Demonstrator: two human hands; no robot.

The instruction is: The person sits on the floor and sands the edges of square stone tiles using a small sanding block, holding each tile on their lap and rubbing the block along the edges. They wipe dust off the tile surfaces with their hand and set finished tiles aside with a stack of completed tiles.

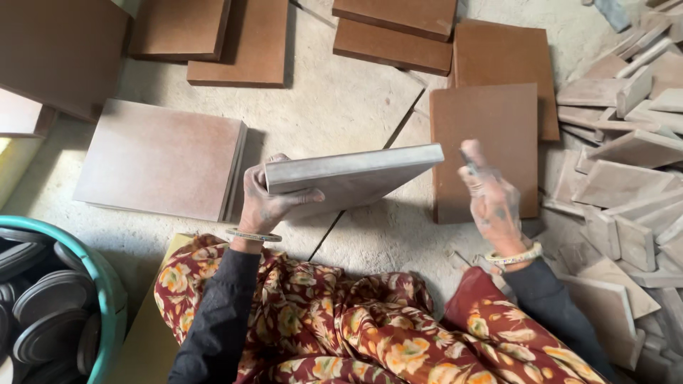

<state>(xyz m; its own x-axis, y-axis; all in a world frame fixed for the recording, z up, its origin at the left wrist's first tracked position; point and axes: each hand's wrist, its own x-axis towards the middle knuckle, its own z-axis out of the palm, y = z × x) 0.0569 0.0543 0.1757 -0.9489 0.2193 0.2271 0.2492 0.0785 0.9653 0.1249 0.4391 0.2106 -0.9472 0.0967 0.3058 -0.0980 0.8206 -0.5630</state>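
Left hand is gripping a grey slab at its near-left corner, thumb lying across the top face, fingers tucked underneath, holding it tilted and clear of the floor in front of the lap. Right hand is hovering just off the slab's right end, fingers closed around a thin dark tool, looks like a small pick or marker, can't tell which. Both hands are dusty, a bangle on each wrist. Step in hand, my read: working or checking the slab's edge with the tool, right hand not yet touching it. Next move probably calls for keeping the slab steady in the left grip while bringing the tool tip onto the edge. Around: brown square tiles are lying flat on the concrete floor ahead, a paler one to the left, a heap of grey offcuts on the right. Teal tub of dark round discs is sitting at lower left. Floral cloth is covering the lap.
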